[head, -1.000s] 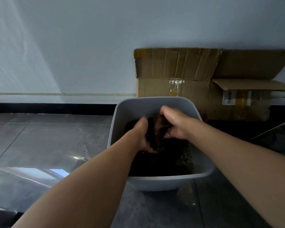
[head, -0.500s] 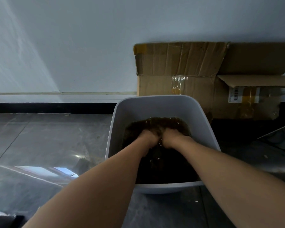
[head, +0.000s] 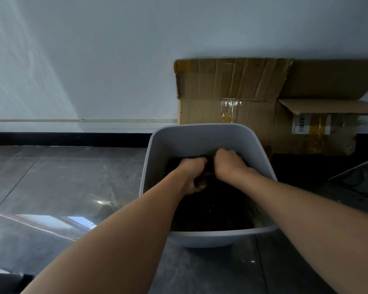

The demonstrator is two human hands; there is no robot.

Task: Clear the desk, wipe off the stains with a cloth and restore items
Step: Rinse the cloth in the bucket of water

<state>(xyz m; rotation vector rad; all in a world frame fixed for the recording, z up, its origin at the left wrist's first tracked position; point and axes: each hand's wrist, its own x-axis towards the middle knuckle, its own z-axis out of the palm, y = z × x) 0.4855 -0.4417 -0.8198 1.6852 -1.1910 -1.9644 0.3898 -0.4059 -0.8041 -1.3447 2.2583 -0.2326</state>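
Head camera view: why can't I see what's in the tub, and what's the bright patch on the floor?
Head view: the tub's inside is shadowed, so the dark cloth that the left hand and right hand grip blends into murky water; the glossy floor reflects a pale glare patch.

basin (head: 202, 136): smooth matt plastic | floor (head: 51, 177): glossy tile | box (head: 231, 81): creased cardboard, shiny tape

Plain indoor room (storage corner, perhaps): taped cardboard box (head: 231, 85) against a white wall (head: 94, 49), glossy floor tiles (head: 51, 177) left of it.
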